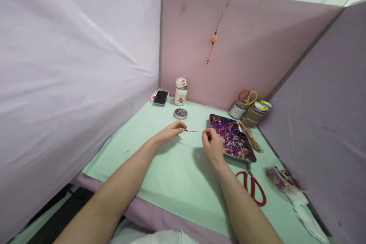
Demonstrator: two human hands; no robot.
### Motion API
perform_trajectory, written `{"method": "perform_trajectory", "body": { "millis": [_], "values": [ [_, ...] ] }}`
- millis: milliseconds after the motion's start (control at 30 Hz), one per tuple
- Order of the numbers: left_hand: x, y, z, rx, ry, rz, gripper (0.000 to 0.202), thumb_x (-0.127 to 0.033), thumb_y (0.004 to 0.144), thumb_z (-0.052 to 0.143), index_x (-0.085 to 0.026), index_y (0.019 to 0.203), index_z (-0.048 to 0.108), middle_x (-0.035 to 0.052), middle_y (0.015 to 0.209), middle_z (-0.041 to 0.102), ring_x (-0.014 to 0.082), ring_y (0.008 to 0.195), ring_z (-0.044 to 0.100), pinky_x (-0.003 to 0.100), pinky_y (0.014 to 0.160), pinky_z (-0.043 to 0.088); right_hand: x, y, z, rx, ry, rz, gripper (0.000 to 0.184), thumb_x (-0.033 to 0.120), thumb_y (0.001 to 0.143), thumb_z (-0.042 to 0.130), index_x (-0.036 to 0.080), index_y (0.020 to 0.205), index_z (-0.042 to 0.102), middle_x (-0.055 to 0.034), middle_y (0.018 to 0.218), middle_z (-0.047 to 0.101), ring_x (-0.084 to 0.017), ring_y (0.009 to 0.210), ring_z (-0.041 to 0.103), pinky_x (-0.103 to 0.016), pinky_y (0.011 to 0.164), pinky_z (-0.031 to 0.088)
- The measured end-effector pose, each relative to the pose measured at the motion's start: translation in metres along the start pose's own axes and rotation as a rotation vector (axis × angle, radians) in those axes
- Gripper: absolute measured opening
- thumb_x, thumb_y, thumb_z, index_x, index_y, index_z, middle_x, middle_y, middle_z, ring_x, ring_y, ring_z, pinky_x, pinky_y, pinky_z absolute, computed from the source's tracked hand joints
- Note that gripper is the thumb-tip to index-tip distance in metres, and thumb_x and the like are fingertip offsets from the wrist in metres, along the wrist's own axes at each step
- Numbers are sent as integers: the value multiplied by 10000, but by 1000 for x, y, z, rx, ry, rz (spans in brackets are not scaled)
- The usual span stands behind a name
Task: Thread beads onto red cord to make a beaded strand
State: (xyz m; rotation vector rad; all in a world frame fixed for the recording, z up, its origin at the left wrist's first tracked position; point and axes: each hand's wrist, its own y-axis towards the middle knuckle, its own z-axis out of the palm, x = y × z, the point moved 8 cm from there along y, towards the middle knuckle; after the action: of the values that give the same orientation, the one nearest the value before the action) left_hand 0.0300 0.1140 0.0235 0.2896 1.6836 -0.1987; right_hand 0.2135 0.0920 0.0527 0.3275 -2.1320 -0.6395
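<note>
A thin red cord (195,131) is stretched roughly level between my two hands above the green table. My left hand (170,130) pinches its left end, where a small red bead or knot (187,130) sits just past the fingertips. At the other end my right hand (212,143) is closed on the cord, thumb against the curled fingers. A tray of mixed purple and red beads (251,157) lies right beside my right hand.
Red-handled scissors (253,188) lie below the tray. Behind stand a bottle (180,93), a round tin (181,113), a phone (161,97), a can with scissors (238,109) and a jar (254,116). A beaded strand (214,39) hangs from a hook. A plastic bag (284,179) lies right.
</note>
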Motion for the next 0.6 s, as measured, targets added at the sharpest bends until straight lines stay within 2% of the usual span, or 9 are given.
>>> {"method": "perform_trajectory", "body": {
  "millis": [100, 200, 367, 500, 600],
  "values": [
    [-4, -2, -3, -35, 120, 54, 260, -210, 729, 530, -194, 989, 529, -43, 691, 430, 91, 587, 367, 228, 555, 301, 1, -1, 1, 11, -14, -10, 147, 270, 836, 446, 188, 749, 531, -9, 661, 585, -136, 592, 501, -252, 601, 360],
    [-6, -2, -4, -36, 162, 80, 248, -237, 751, 542, -191, 993, 511, -67, 614, 331, 90, 543, 317, 227, 533, 280, 1, -1, 2, 10, -18, -10, 144, 270, 837, 441, 189, 754, 528, -8, 658, 581, -135, 586, 496, -252, 598, 354],
    [-14, -1, -6, -65, 166, 164, 225, -284, 776, 554, -177, 972, 521, -64, 617, 360, 89, 551, 320, 226, 537, 283, 1, -1, 2, 20, -14, -7, 153, 282, 841, 436, 190, 764, 531, -9, 663, 585, -135, 576, 489, -254, 591, 348],
    [-18, -2, -8, -112, 175, 180, 243, -303, 753, 589, -170, 951, 544, -66, 606, 387, 83, 534, 322, 223, 524, 274, 1, -1, 2, 23, -21, -8, 154, 283, 841, 437, 190, 762, 531, -12, 662, 585, -137, 578, 491, -254, 591, 349],
    [-21, -2, -8, -144, 164, 192, 259, -298, 725, 614, -163, 939, 558, -50, 663, 484, 74, 534, 332, 222, 529, 285, 1, -1, 4, 36, -21, -10, 148, 284, 838, 445, 190, 761, 531, -13, 659, 585, -137, 579, 498, -253, 591, 353]
  ]
}}
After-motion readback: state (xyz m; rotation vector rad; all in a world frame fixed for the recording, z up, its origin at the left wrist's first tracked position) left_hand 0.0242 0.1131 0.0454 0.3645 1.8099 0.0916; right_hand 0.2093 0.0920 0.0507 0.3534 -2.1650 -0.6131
